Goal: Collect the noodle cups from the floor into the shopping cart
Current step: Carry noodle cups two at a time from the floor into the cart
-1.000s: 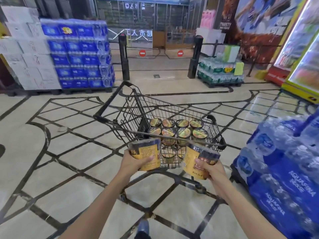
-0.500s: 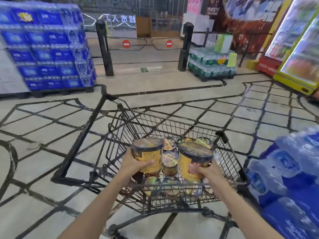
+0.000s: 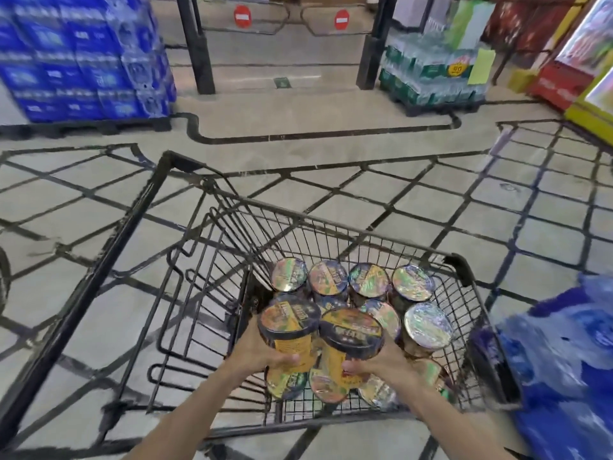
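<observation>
Holding one noodle cup apiece, both hands sit over the near end of the cart (image 3: 459, 265) basket. The left hand (image 3: 257, 351) is wrapped around the yellow side of the left cup (image 3: 289, 325), fingers closed on its wall, lid up and tilted slightly. The right hand (image 3: 381, 363) is closed the same way around the right cup (image 3: 351, 332), which touches the left cup at the rim. Both cups are above the ones already inside, not yet set down. Under and beyond them the basket holds more cups (image 3: 428, 322): a row of four along the far wire wall, a couple in the middle, and several beneath the hands, lids up. Just right of the cart lies a blurred blue water pack (image 3: 564, 360). Across the tiled floor (image 3: 331, 151), stacked blue packs (image 3: 83, 58) stand left and green packs (image 3: 431, 78) right, either side of a gate (image 3: 288, 18) with red no-entry signs
</observation>
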Available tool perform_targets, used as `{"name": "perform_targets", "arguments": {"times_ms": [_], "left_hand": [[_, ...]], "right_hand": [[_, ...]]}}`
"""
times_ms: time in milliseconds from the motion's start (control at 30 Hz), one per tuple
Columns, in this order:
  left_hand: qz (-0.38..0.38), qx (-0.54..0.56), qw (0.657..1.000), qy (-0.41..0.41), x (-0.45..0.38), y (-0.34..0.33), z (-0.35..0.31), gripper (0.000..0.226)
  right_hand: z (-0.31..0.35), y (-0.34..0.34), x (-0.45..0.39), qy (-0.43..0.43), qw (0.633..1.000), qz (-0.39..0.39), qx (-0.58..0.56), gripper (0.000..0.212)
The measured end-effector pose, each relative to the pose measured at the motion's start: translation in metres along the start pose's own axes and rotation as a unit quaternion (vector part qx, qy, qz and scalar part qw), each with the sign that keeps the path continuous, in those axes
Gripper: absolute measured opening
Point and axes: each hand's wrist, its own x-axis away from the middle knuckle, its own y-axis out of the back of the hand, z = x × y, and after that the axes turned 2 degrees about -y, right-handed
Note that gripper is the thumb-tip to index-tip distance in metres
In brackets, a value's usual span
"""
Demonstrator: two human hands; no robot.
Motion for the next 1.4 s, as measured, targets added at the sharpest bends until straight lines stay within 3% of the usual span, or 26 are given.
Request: {"name": "perform_targets", "arguments": {"times_ms": [133,267,433,567,633,667,867,1000,1100,1267,1400], "left_hand": [[0.015,0.039,0.999,0.009,-0.015,-0.007,0.017,0.117],[0.049,0.116,0.99,0.061,-0.02,-0.011,0.02,0.121],[0.085,0.233,0.959,0.14,-0.033,-0.01,0.034,0.108],[0.05,0.262,0.946,0.185,-0.043,-0.01,0.053,0.108],[0.044,0.273,0.939,0.203,-0.048,-0.012,0.062,0.09],[0.038,0.274,0.938,0.21,-0.05,-0.012,0.066,0.082],[0.041,0.247,0.935,0.253,-0.061,-0.01,0.082,0.054],[0.031,0.243,0.929,0.276,-0.064,-0.017,0.092,0.055],[-0.007,0.238,0.929,0.284,-0.067,-0.023,0.102,0.056],[-0.047,0.245,0.93,0.27,-0.079,-0.035,0.109,0.043],[-0.042,0.244,0.929,0.275,-0.088,-0.044,0.128,0.044]], "right_hand": [[-0.021,0.002,-0.026,-0.026,0.999,0.028,-0.029,0.119],[-0.027,0.007,-0.039,-0.054,0.993,0.069,-0.077,0.125],[-0.039,0.008,-0.05,-0.12,0.959,0.125,-0.223,0.102],[-0.049,0.005,-0.062,-0.155,0.952,0.126,-0.23,0.07],[-0.054,0.004,-0.067,-0.173,0.95,0.139,-0.22,0.044],[-0.057,0.004,-0.07,-0.184,0.949,0.142,-0.213,0.041],[-0.08,0.006,-0.089,-0.225,0.939,0.149,-0.214,0.055],[-0.096,0.004,-0.098,-0.237,0.942,0.115,-0.208,0.077],[-0.12,0.004,-0.108,-0.25,0.939,0.086,-0.22,0.068],[-0.14,0.006,-0.123,-0.261,0.934,0.082,-0.229,0.078],[-0.137,0.006,-0.124,-0.271,0.934,0.084,-0.215,0.071]]}}
